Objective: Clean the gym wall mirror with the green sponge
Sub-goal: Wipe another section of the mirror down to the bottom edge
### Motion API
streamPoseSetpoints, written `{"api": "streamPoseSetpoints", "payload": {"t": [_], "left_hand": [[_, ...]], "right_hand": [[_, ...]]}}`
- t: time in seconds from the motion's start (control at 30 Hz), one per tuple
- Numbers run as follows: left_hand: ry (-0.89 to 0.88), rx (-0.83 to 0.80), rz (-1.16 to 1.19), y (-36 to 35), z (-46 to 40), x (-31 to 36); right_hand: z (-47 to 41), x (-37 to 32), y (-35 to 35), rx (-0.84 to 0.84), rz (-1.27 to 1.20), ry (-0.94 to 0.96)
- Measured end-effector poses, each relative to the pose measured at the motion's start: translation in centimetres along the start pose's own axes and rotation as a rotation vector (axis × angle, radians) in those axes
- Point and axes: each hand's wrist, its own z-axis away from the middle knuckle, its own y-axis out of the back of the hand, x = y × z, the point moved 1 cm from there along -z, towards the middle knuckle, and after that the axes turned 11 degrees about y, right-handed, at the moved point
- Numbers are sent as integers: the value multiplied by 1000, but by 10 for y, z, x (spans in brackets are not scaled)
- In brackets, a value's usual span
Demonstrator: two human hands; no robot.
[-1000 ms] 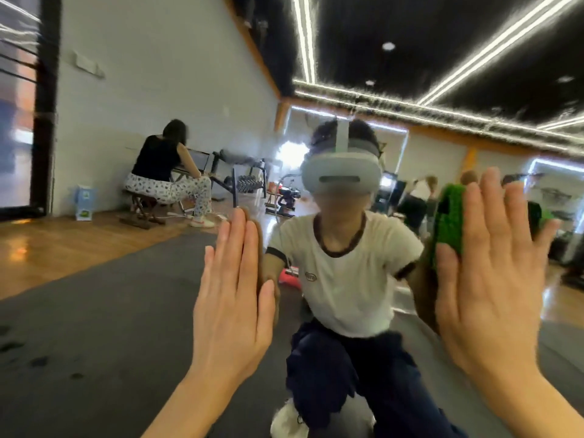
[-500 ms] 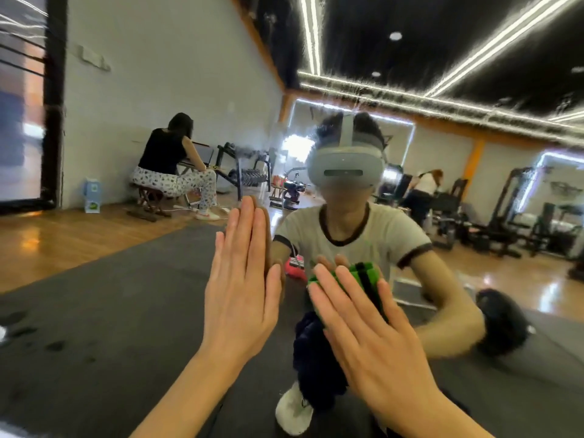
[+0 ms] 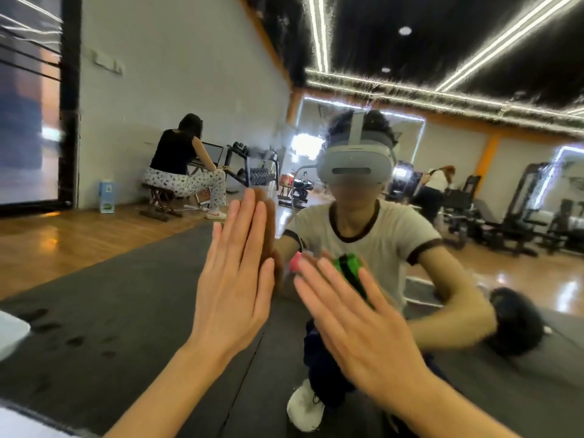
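Now the flat right hand (image 3: pixel 373 333) has swept the green sponge (image 3: pixel 350 270) leftward across the mirror (image 3: pixel 126 279), beside the flat left hand (image 3: pixel 234 286).

Your left hand (image 3: pixel 234 289) lies flat on the mirror (image 3: pixel 177 90), fingers straight up; your right hand (image 3: pixel 363 324) presses the green sponge (image 3: pixel 350 267) against the glass just beside it.

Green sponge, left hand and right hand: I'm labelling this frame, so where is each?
green sponge (image 3: pixel 350 267): head view, on the green part showing past the fingers.
left hand (image 3: pixel 234 289): head view, on the back of the flat hand.
right hand (image 3: pixel 363 336): head view, on the back of the hand.
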Motion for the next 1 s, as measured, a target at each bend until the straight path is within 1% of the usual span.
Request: {"api": "streamPoseSetpoints", "payload": {"t": [0.03, 0.13, 0.17, 0.23, 0.37, 0.43, 0.5, 0.6, 0.67, 0.73, 0.77, 0.9, 0.93, 1.0], "left_hand": [[-1, 7, -11, 3, -5, -3], [19, 46, -24, 6, -21, -15], [26, 51, -25, 5, -25, -19], [19, 54, -24, 4, -28, -24], [-14, 73, -35, 2, -28, -28], [-15, 79, -37, 2, -28, -27], [-14, 76, -35, 2, -28, -27], [-9, 66, -28, 1, -29, -29], [-5, 65, -27, 1, -29, -29], [-8, 75, -29, 1, -29, -28], [-14, 82, -32, 1, -29, -28], [-24, 93, -45, 1, -29, -28], [-23, 93, -44, 1, -29, -28], [-22, 85, -38, 1, -29, -27]], "right_hand": [[-18, 17, 5, 46, 11, -51], [-84, 75, 23, 233, 27, -353], [-96, 83, 26, 268, 28, -414], [-92, 71, 21, 260, 29, -395], [-19, 1, 0, 115, 7, -217], [-11, -3, -1, 105, -23, -182], [-43, 11, 5, 148, -40, -225], [-126, 29, 13, 255, -68, -308], [-157, 35, 14, 279, -52, -269], [-144, 44, 11, 261, -8, -213], [-125, 48, 12, 253, 6, -221], [-49, 61, 21, 214, 9, -350], [-45, 60, 22, 214, 16, -371], [-67, 56, 21, 222, 32, -388]]}}
